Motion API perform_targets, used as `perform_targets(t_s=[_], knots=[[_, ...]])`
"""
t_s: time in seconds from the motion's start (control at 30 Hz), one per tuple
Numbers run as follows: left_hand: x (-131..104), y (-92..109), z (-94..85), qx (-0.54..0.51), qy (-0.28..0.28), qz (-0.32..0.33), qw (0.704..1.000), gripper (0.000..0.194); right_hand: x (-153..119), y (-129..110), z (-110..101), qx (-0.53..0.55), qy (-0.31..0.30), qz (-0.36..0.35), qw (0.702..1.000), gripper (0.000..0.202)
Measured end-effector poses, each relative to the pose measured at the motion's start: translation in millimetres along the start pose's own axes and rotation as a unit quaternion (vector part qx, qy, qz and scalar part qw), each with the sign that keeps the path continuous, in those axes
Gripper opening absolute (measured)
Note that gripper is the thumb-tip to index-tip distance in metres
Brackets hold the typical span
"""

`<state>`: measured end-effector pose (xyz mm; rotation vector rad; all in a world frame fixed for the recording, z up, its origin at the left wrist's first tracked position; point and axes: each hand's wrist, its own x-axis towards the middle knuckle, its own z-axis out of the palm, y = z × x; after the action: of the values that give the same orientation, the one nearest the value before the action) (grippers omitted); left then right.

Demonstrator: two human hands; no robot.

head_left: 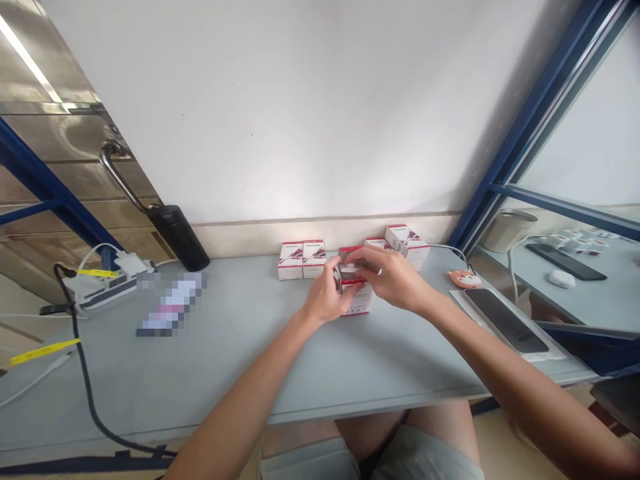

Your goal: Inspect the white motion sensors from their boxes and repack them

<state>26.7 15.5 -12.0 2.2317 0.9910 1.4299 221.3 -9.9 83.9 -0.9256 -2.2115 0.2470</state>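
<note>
A small red-and-white box (357, 303) stands on the grey table in front of me, its top part raised or open between my hands. My left hand (327, 293) grips its left side, thumb across the front. From the right, my right hand (393, 273) closes its fingers at the top of the same box. Behind to the left, two matching boxes (302, 260) stand side by side. Another box (407, 243) lies tilted behind my right hand, beside one that is partly hidden (376, 243). The inside of the held box is mostly covered by my fingers.
On the left are a phone with a blurred screen (173, 303), a black bottle (180, 239), a power strip (113, 291) and cables. To the right lie a dark phone (506, 320) and an orange fox-shaped item (463, 279). A white wall rises behind the table.
</note>
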Motion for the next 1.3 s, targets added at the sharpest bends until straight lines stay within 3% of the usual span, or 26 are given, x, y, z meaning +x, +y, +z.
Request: perform_targets(t_s=[0.2,0.3,0.4,0.6,0.7,0.77,0.83,0.9,1.0,1.13,1.3], knots=[[4,7,-2.8,0.016,-0.005,0.009,1.000,0.041,-5,5,0,-0.025,-0.010,-0.048,0.999,0.030],[4,9,-3.2,0.016,-0.008,0.019,1.000,0.041,-9,8,0,0.024,0.015,-0.017,0.999,0.025],[4,10,-3.8,0.015,-0.013,0.027,0.999,0.039,-6,9,-2,0.061,-0.002,0.015,0.998,0.021],[6,13,-5.8,0.075,0.018,0.060,0.995,0.032,1,6,-10,-0.016,-0.044,-0.094,0.994,0.039],[8,17,-7.1,0.133,0.045,0.077,0.987,0.026,-2,21,-16,-0.021,0.041,-0.099,0.994,0.039],[9,20,-8.0,0.156,0.049,0.088,0.983,0.017,-2,42,-20,-0.071,0.150,-0.041,0.985,0.036],[9,22,-8.8,0.169,0.059,0.100,0.979,0.013,0,69,-21,-0.184,0.192,0.024,0.964,0.035],[10,25,-9.1,0.169,0.062,0.109,0.978,0.012,1,97,-17,-0.303,0.128,0.047,0.943,0.035],[11,29,-9.4,0.158,0.049,0.109,0.980,0.012,-6,130,-3,-0.379,0.036,0.054,0.923,0.037],[12,32,-9.6,0.151,0.018,0.080,0.985,0.011,-22,155,11,-0.372,0.010,0.046,0.927,0.046],[11,32,-8.2,0.141,-0.002,0.046,0.989,0.013,-31,168,7,-0.346,0.002,0.055,0.937,0.046]])
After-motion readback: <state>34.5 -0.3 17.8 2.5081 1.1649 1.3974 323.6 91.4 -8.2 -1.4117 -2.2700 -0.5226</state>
